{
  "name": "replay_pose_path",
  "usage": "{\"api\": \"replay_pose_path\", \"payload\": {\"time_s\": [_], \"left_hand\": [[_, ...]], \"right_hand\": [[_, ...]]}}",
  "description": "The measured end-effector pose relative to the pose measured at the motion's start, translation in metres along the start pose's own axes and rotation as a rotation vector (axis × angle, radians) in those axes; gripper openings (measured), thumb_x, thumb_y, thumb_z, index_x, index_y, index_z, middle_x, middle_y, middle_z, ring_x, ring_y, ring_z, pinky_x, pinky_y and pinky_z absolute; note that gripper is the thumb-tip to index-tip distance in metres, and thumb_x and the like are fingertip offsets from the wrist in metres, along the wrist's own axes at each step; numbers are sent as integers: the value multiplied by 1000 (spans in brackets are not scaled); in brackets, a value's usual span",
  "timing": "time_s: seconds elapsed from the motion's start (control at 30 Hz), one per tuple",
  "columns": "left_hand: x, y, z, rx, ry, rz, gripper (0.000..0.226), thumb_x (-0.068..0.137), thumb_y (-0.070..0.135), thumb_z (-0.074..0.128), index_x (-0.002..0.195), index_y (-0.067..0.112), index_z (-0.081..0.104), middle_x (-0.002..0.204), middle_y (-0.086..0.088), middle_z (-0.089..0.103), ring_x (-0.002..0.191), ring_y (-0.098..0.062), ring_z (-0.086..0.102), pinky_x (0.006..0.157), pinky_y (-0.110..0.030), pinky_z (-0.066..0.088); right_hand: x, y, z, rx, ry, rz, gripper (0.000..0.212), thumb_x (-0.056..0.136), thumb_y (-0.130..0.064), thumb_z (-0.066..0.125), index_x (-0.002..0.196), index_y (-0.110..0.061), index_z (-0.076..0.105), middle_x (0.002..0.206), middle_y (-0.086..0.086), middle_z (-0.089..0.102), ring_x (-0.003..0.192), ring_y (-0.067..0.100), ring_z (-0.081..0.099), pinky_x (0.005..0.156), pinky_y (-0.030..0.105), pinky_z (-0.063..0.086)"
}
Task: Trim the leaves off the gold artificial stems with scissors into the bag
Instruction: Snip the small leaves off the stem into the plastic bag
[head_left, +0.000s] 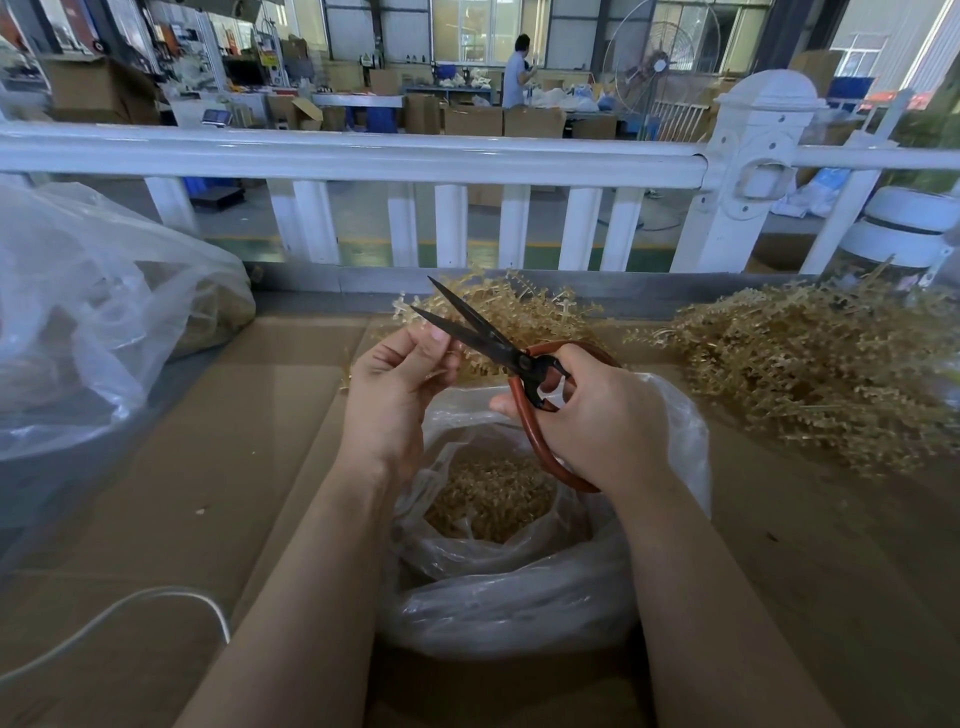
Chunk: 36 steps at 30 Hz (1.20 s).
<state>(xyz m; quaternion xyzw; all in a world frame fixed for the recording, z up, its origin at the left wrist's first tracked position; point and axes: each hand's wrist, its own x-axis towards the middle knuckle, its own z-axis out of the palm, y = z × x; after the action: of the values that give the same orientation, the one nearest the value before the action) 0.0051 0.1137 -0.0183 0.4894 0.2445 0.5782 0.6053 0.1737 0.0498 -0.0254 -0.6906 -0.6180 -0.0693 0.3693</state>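
My right hand (602, 421) grips the red handles of black-bladed scissors (483, 332), whose blades stand apart and point up to the left. My left hand (400, 384) pinches a gold artificial stem (402, 306) just left of the blades; its tip shows above my fingers. Below both hands an open clear plastic bag (519, 587) holds cut gold leaves (493, 499). A pile of gold stems (519, 312) lies behind my hands, partly hidden by them.
A larger heap of gold stems (810, 374) covers the right of the cardboard-covered table (208, 467). A big clear bag (88, 322) sits at the left. A white cable (130, 608) runs along the front left. A white railing (363, 156) bounds the far edge.
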Motion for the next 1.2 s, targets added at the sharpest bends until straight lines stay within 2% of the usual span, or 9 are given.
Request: {"api": "replay_pose_path", "payload": {"time_s": [0.17, 0.37, 0.53, 0.7, 0.77, 0.9, 0.97, 1.07, 1.2], "left_hand": [[-2, 2, 0, -19, -10, -26, 16, 84, 24, 62, 72, 17, 72, 72, 1, 65, 67, -8, 55, 70, -21, 47], [-2, 2, 2, 7, 1, -3, 18, 92, 18, 59, 78, 13, 69, 72, 2, 65, 67, -8, 54, 68, -19, 47], [-3, 4, 3, 15, 26, 0, 24, 96, 15, 57, 77, 15, 72, 72, 2, 66, 67, -7, 53, 69, -21, 46], [-3, 6, 4, 4, -11, 2, 19, 90, 22, 60, 75, 17, 71, 74, 2, 66, 68, -7, 52, 71, -22, 44], [-3, 6, 4, 12, -26, 7, 22, 90, 22, 59, 72, 18, 70, 74, 2, 65, 69, -8, 52, 72, -23, 43], [-3, 5, 2, 13, -41, 6, 32, 96, 17, 55, 69, 21, 72, 74, 3, 64, 70, -8, 52, 73, -23, 43], [-3, 5, 2, -4, -44, 5, 28, 94, 18, 57, 71, 21, 73, 74, 3, 64, 70, -8, 52, 73, -23, 43], [-4, 6, 3, -40, -27, -4, 23, 90, 18, 59, 73, 20, 75, 73, 4, 66, 69, -7, 52, 71, -22, 44], [-3, 4, 5, -63, 11, -16, 30, 95, 10, 56, 74, 18, 75, 70, 6, 66, 65, -5, 53, 67, -19, 45]], "right_hand": [[1, 1, -2, -21, -12, 3, 66, 67, -92, 43, 91, -34, 62, 79, -20, 61, 70, 5, 56, 54, 14, 33], [3, 2, -1, -68, -32, 32, 60, 70, -88, 52, 96, -36, 62, 83, -22, 61, 74, 5, 57, 60, 21, 44], [4, 0, -1, -91, -9, 40, 59, 70, -87, 54, 94, -34, 62, 81, -22, 62, 70, 4, 54, 56, 20, 43], [1, -1, -2, -56, 7, 28, 66, 69, -91, 47, 95, -33, 64, 87, -16, 71, 79, 9, 67, 63, 27, 55], [1, 0, -2, -50, -5, 18, 68, 70, -91, 46, 96, -31, 64, 87, -15, 70, 78, 9, 66, 62, 24, 53], [0, 0, -3, -18, -26, 3, 72, 68, -93, 41, 95, -31, 63, 86, -15, 70, 73, 5, 58, 57, 13, 39], [0, 0, -3, -16, -39, -4, 66, 69, -91, 47, 94, -32, 62, 82, -18, 66, 70, 2, 54, 56, 9, 34], [2, 1, -2, -11, -70, -2, 56, 71, -87, 55, 96, -38, 60, 77, -23, 56, 69, 0, 51, 55, 9, 31], [2, 1, -3, -1, -73, 6, 59, 68, -90, 51, 93, -39, 60, 76, -22, 57, 68, 0, 51, 54, 10, 31]]}}
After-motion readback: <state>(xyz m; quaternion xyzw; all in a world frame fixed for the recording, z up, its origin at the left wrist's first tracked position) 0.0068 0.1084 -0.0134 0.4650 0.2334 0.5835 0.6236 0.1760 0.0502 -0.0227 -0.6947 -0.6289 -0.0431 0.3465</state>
